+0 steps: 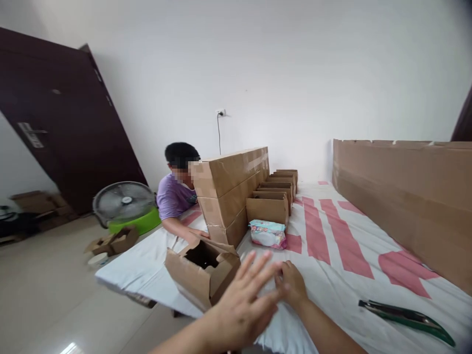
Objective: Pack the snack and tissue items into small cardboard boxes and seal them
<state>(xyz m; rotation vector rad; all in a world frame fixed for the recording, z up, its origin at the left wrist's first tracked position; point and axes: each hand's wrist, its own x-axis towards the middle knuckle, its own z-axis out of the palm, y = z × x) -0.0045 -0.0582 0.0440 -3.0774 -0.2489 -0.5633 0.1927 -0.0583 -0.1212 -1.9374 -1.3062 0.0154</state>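
Observation:
My left hand (245, 297) is held over the table's near edge, fingers spread, holding nothing. Just right of it, my right hand (294, 284) has curled fingers, partly hidden behind the left; anything inside them is out of sight. An open cardboard box (193, 280) lies at the left beside my left hand, its flaps up and its inside dark. Beyond my hands sits a light-blue and pink soft packet (268, 233), perhaps wipes. Behind the packet stands a row of several open cardboard boxes (266, 210).
Closed, taped boxes (228, 204) form a stack beside the row. A person in a purple shirt (171, 194) leans at the table's left. On the right are a long cardboard panel (398, 196) and a green-handled tool (407, 319). A fan (125, 201) stands on the floor.

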